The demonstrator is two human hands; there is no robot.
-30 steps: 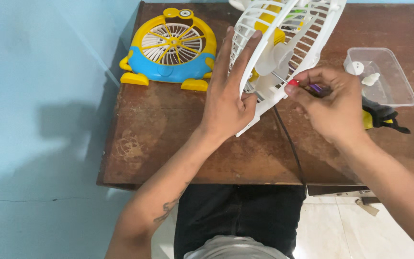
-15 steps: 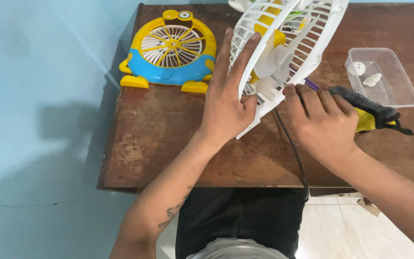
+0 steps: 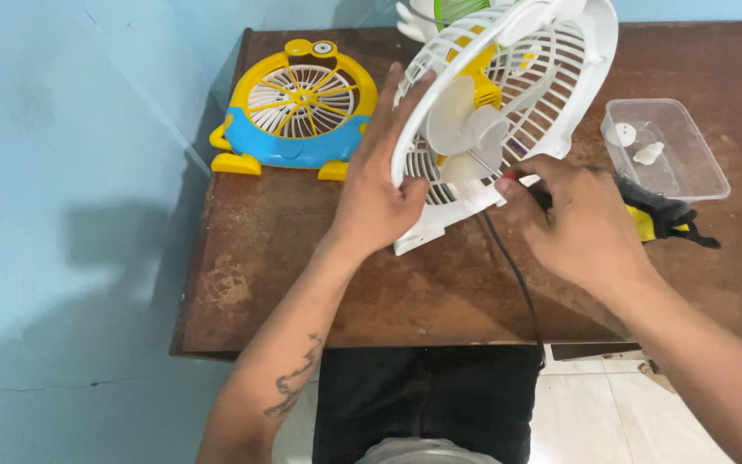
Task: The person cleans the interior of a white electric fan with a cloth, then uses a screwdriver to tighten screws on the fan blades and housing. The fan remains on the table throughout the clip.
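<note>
A white table fan (image 3: 508, 112) with a round grille, white blades and a yellow hub stands tilted on the brown wooden table (image 3: 285, 275). My left hand (image 3: 380, 185) grips the grille's left rim and steadies it. My right hand (image 3: 573, 219) holds a thin screwdriver (image 3: 500, 174) with a red and dark handle, its metal shaft pushed through the grille toward the blades. A black cord (image 3: 517, 283) runs from the fan down over the table's front edge.
A yellow and blue toy-like fan (image 3: 298, 112) lies at the table's back left. A clear plastic tray (image 3: 667, 150) with small white parts sits at the right, and a black and yellow tool (image 3: 659, 219) lies just behind my right hand. A light blue wall is on the left.
My right hand has moved from the black and yellow tool back to the fan, and the screwdriver's shaft now pokes into the grille. My left hand stays on the rim.
</note>
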